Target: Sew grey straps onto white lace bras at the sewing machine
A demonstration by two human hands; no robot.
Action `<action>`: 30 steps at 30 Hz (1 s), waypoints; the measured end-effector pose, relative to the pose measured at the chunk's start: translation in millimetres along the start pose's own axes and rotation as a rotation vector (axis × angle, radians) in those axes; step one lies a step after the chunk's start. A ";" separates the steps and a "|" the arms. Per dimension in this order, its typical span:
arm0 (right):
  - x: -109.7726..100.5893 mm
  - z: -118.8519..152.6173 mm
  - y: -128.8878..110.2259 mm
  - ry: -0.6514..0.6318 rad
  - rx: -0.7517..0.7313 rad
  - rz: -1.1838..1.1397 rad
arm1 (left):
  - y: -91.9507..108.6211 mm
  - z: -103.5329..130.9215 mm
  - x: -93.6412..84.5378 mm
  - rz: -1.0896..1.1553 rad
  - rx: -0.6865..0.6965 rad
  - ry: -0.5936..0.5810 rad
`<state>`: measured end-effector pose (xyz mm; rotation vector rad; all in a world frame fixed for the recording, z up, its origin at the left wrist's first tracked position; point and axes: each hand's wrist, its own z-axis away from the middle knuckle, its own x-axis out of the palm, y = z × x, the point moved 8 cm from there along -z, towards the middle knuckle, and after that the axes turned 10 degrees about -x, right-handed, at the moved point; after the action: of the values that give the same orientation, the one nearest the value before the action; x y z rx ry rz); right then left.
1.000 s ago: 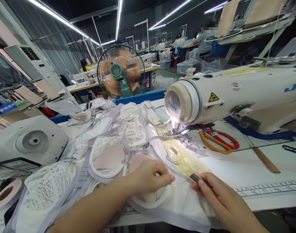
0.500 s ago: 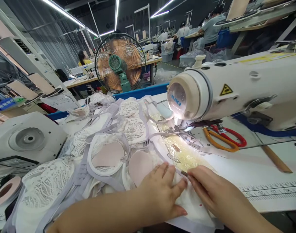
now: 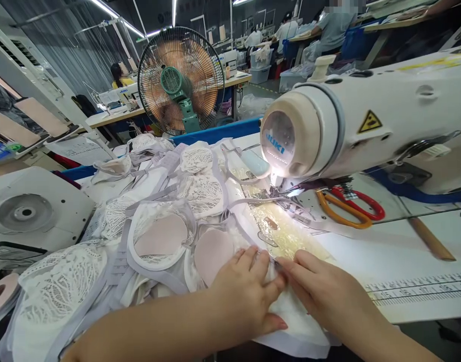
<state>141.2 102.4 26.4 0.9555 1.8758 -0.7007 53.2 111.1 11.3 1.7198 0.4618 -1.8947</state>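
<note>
A white and lilac bra [image 3: 296, 314] lies at the table's front edge under both hands. My left hand [image 3: 245, 291] rests on it with fingers stretched out and slightly spread, pressing the fabric. My right hand [image 3: 321, 286] is closed in a pinch around a small, dark, metal-tipped tool [image 3: 277, 262]; most of it is hidden, so its kind is unclear. The tool's tip touches the lilac edging beside my left fingertips. Left of my hands, a bra cup with a pinkish pad [image 3: 213, 254] shows its inside.
A sewing machine [image 3: 328, 125] stands at the right, its lamp lit. Orange and red scissors [image 3: 346, 213], a wooden-handled tool [image 3: 430, 239] and a printed ruler [image 3: 423, 289] lie on the table. More lace bras [image 3: 60, 286] cover the left. A fan [image 3: 181, 80] stands behind.
My right hand has moved slightly left and up, bringing the tool's tip against the edging by my left fingers. My left hand stays on the bra. The view has shifted a little.
</note>
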 end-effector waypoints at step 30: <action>0.9 17.7 6.7 -0.089 0.017 -0.032 | 0.9 -3.2 -0.8 -0.006 -0.037 -0.095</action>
<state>154.7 92.7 17.1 0.8927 1.8134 -0.7668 56.3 112.3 11.7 1.5985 0.4631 -1.9497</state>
